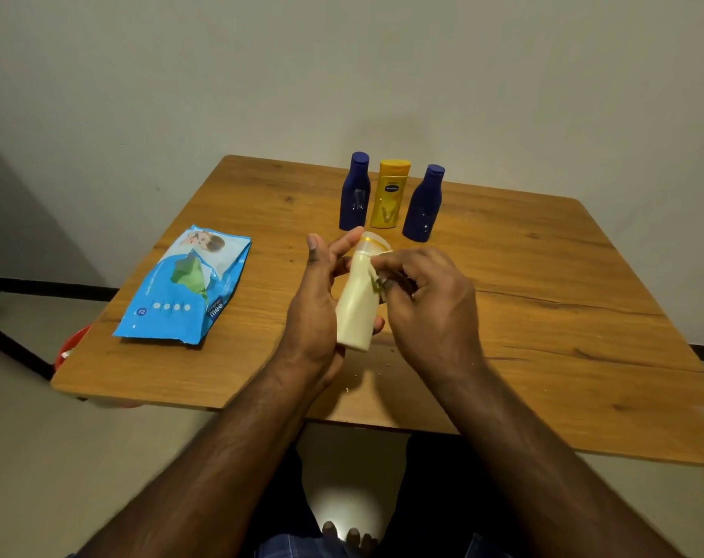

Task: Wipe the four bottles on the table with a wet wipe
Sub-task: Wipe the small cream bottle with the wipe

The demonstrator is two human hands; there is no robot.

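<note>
My left hand (316, 304) holds a cream-coloured bottle (358, 308) above the middle of the wooden table (543, 316), tilted with its cap pointing away from me. My right hand (427, 304) pinches a small white wet wipe (376, 261) against the bottle's upper side, near the neck. Most of the wipe is hidden by my fingers. At the back of the table, two dark blue bottles (355, 193) (424, 205) stand upright with a yellow bottle (390, 195) between them.
A blue pack of wet wipes (185, 287) lies on the left part of the table, torn open at the top. A red object (70, 348) shows on the floor under the table's left edge. A wall stands close behind the table.
</note>
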